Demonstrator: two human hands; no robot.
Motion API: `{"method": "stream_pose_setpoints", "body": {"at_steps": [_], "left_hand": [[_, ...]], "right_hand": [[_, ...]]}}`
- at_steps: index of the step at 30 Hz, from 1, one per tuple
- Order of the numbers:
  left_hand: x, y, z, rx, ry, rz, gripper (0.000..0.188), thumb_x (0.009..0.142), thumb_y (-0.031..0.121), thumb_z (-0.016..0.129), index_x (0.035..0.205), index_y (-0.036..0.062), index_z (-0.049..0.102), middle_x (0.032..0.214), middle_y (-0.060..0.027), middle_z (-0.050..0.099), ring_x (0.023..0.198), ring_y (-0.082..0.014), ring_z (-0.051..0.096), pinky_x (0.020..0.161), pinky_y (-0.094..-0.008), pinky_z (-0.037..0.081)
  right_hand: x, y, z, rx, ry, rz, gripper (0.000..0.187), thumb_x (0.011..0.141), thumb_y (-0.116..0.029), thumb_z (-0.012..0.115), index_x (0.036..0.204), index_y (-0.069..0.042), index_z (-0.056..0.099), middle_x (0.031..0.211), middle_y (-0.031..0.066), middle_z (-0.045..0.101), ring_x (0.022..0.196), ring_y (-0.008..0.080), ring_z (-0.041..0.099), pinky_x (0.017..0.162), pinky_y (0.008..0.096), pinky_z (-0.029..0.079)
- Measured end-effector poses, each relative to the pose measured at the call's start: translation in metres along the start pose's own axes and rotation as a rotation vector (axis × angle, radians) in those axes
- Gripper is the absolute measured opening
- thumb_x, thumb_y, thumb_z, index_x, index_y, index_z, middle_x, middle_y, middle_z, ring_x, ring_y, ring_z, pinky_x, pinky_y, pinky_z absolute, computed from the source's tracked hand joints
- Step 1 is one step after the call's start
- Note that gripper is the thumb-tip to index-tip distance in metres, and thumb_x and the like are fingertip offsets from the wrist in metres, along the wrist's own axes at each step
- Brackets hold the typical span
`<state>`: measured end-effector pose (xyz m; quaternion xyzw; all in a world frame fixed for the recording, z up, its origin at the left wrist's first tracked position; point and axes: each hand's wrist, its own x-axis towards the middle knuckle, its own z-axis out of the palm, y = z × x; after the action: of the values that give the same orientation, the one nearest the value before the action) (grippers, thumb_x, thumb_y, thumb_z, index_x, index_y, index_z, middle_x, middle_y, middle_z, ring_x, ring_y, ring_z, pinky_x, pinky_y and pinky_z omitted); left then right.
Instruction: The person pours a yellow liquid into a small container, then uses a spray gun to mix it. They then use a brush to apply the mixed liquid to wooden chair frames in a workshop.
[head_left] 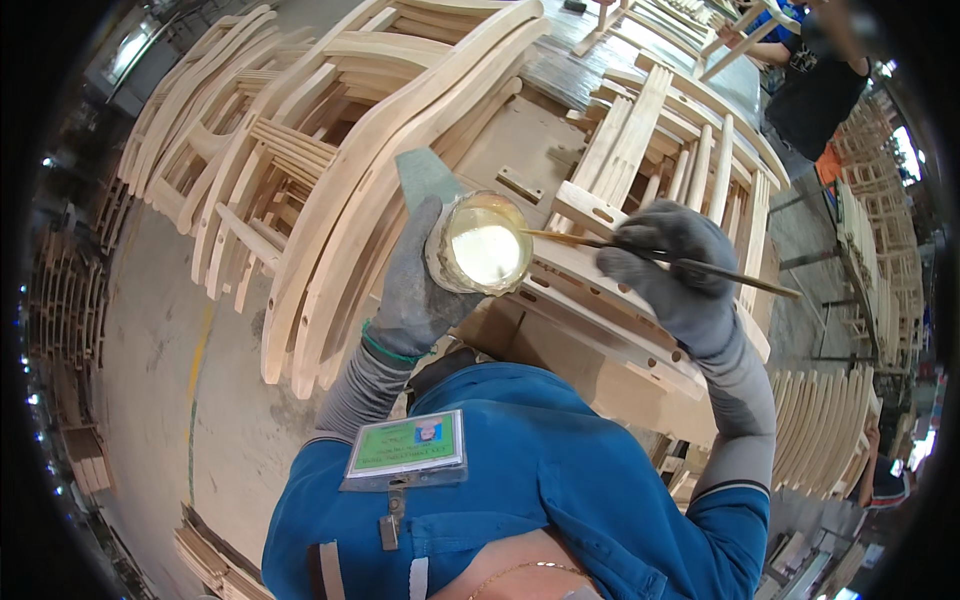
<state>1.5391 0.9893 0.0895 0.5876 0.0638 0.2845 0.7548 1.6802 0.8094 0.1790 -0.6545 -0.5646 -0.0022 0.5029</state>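
My left hand (415, 275), in a grey glove, is wrapped round a cup (437, 262) with a crusted rim. Creamy pale liquid (487, 250), perhaps glue, shows inside it. A flat grey-green piece (428, 178) sticks out beyond the cup by my left fingers; I cannot tell whether they hold it. My gloved right hand (675, 265) grips a thin, dark-handled brush (735, 275). Its narrow tip points left and reaches the cup's right rim. Below both hands lie pale wooden frame parts (600, 320) with holes along them.
Curved wooden chair frames (370, 150) are stacked at the left. More slats and spindles (690, 165) lie on the right of the work surface. A co-worker (815, 90) in dark clothing stands at the far right. Curved wooden parts (820, 420) stand in a row at the right.
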Motion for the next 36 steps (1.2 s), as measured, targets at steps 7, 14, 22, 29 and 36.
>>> {"method": "stream_pose_setpoints", "body": {"at_steps": [7,14,22,29,36], "left_hand": [[0.014,0.005,-0.027,-0.16,-0.265,-0.325,0.049,0.094,0.031,0.049,0.129,0.0003,0.035,0.117,-0.0159,0.056,0.107,-0.0267,0.058,0.09,-0.0378,0.051],[0.047,-0.017,-0.056,0.003,-0.382,-0.049,0.051,0.094,0.034,0.047,0.131,0.0,0.035,0.119,-0.0162,0.055,0.106,-0.0266,0.058,0.092,-0.0399,0.05],[0.15,-0.183,-0.084,-0.733,0.143,-0.736,0.038,0.093,0.028,0.049,0.119,0.0001,0.05,0.109,-0.0153,0.06,0.092,-0.0263,0.063,0.079,-0.0404,0.056],[0.2,-0.31,-0.098,0.113,0.039,-0.641,0.029,0.082,0.021,0.065,0.103,0.0001,0.062,0.089,-0.0111,0.067,0.077,-0.0165,0.064,0.064,-0.0307,0.054],[0.226,-0.314,-0.091,0.905,-0.267,-0.415,0.056,0.086,0.045,0.047,0.116,-0.0016,0.058,0.117,-0.0197,0.059,0.111,-0.0325,0.055,0.096,-0.0362,0.04]], "right_hand": [[0.028,0.014,0.018,-0.218,-0.193,-0.062,0.021,0.067,-0.01,0.078,0.082,-0.006,0.065,0.079,0.0084,0.063,0.072,0.0202,0.061,0.06,0.0299,0.048],[0.035,0.007,0.017,-0.157,-0.196,0.005,0.015,0.068,0.004,0.071,0.076,-0.007,0.068,0.069,0.0017,0.049,0.067,0.0169,0.051,0.056,0.0282,0.039],[-0.021,0.003,0.021,0.085,0.357,0.498,0.02,0.075,0.006,0.061,0.093,0.001,0.066,0.085,0.0085,0.061,0.075,0.0148,0.059,0.067,0.0265,0.05],[-0.066,-0.019,0.044,0.04,0.467,0.685,0.02,0.076,0.005,0.057,0.095,0.003,0.064,0.084,0.0134,0.063,0.075,0.0199,0.062,0.068,0.0294,0.051],[-0.066,-0.01,0.082,0.157,0.286,0.673,0.028,0.087,0.004,0.052,0.115,0.005,0.053,0.106,0.0207,0.063,0.096,0.0283,0.064,0.081,0.0362,0.053]]}}
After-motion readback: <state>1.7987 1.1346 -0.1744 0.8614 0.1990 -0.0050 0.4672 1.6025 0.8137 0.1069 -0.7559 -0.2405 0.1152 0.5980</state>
